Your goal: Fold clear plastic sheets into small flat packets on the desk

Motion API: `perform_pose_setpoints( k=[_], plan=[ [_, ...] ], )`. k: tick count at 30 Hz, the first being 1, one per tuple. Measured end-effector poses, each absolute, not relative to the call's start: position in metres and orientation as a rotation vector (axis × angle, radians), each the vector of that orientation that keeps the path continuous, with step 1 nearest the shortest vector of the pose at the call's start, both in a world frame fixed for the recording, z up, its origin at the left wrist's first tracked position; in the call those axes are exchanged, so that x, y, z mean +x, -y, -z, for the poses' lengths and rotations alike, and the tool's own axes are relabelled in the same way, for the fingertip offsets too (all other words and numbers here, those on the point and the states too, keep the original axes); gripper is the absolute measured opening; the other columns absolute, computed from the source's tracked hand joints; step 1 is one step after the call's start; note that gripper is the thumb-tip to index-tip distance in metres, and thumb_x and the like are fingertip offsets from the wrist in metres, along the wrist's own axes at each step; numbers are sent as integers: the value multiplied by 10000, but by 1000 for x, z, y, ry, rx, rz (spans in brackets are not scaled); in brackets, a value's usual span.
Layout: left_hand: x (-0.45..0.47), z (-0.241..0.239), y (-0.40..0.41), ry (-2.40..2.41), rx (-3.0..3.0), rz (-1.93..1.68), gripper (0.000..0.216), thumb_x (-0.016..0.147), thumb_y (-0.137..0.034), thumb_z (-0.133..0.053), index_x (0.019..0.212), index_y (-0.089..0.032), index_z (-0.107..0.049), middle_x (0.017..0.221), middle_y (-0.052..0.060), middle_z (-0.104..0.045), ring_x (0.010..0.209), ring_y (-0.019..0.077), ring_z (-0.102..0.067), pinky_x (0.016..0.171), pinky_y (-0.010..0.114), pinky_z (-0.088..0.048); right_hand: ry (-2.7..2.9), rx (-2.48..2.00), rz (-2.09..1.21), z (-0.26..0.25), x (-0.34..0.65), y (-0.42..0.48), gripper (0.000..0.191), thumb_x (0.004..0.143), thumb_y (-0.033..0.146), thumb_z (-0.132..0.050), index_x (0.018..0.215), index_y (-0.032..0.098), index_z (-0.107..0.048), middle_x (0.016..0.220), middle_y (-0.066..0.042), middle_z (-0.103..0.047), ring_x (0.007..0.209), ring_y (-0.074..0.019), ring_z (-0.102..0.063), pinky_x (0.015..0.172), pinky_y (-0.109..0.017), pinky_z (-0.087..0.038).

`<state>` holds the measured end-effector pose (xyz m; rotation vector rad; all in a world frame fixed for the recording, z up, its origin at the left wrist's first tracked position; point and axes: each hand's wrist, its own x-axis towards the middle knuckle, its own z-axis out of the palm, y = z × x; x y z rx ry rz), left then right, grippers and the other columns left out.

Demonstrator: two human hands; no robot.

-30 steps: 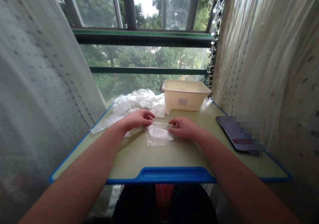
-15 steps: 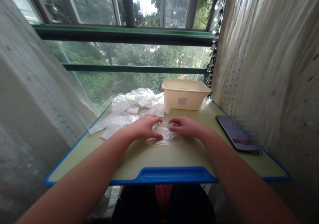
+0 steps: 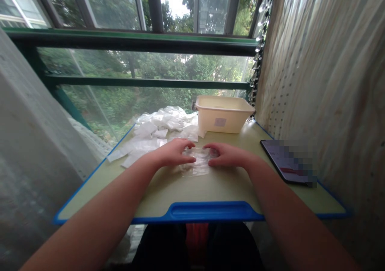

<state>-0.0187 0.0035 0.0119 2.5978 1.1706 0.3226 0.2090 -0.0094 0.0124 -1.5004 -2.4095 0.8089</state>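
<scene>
A clear, crinkled plastic bag lies low over the middle of the table, between my two hands. My left hand holds its left side, with the thumb on the near part and the fingers curled at the far edge. On the opposite side my right hand grips the bag between thumb and fingers. Past my left hand spreads a heap of white and translucent plastic bags, some lying flat toward the left edge.
A cream plastic bin with a small label stands at the back of the table. To the right lies a phone or tablet, partly blurred out. A blue tray lip lines the near edge. Curtains hang on both sides.
My right thumb has shifted slightly toward me and the clear bag's folds have changed. The left curtain has swung away, baring more of the green railing.
</scene>
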Motion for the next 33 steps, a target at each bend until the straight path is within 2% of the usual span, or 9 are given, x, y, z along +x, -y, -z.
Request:
perform_pose_setpoints(
  k=[8,13,17,20,23,29,33],
  plan=[
    [-25,-13,-8,-1240,2495,-281,494,620,-424,-620,1052,-188,-581,961,61,-602,859,217,-554,735,290,-421,2338,-1475,-816,-11,208,8,486,668,220,-591,1150,198,-536,831,-16,-610,682,-133,-562,600,-204,-420],
    [-27,-15,-9,-1261,2538,-232,246,658,-363,-578,823,-187,-625,751,10,-588,689,178,-543,586,249,-392,2266,-1456,-786,-11,208,7,304,684,198,-548,972,182,-641,738,-4,-629,651,-124,-557,592,-196,-418],
    [-30,-16,-10,-1235,2706,-403,190,704,-304,-536,817,-184,-632,832,34,-575,755,183,-541,666,258,-412,2253,-1457,-712,-12,206,8,218,703,231,-533,855,169,-676,724,-8,-640,649,-123,-553,587,-197,-414],
    [-32,-16,-10,-1236,2799,-480,199,747,-267,-490,849,-183,-640,886,52,-563,781,182,-546,711,267,-416,2203,-1474,-776,-11,206,8,252,731,267,-514,915,174,-659,687,-3,-638,558,-105,-540,526,-196,-410],
    [-30,-16,-8,-1273,2837,-475,231,790,-225,-422,830,-190,-646,860,50,-570,740,167,-549,674,259,-415,2180,-1475,-812,-10,207,9,293,753,316,-503,972,174,-636,694,-9,-642,497,-97,-527,492,-203,-409],
    [-25,-16,-4,-1307,2884,-489,261,806,-202,-400,864,-206,-655,887,53,-584,753,165,-556,681,259,-417,2366,-1285,-219,-8,203,9,230,741,291,-532,896,191,-670,827,-33,-639,689,-130,-557,653,-223,-412],
    [-25,-18,-1,-1333,2880,-455,238,801,-237,-430,901,-205,-644,894,59,-581,767,179,-560,674,265,-419,2446,-1280,57,-9,197,15,245,791,244,-465,932,221,-664,936,-39,-626,758,-145,-564,668,-228,-384]
  ],
)
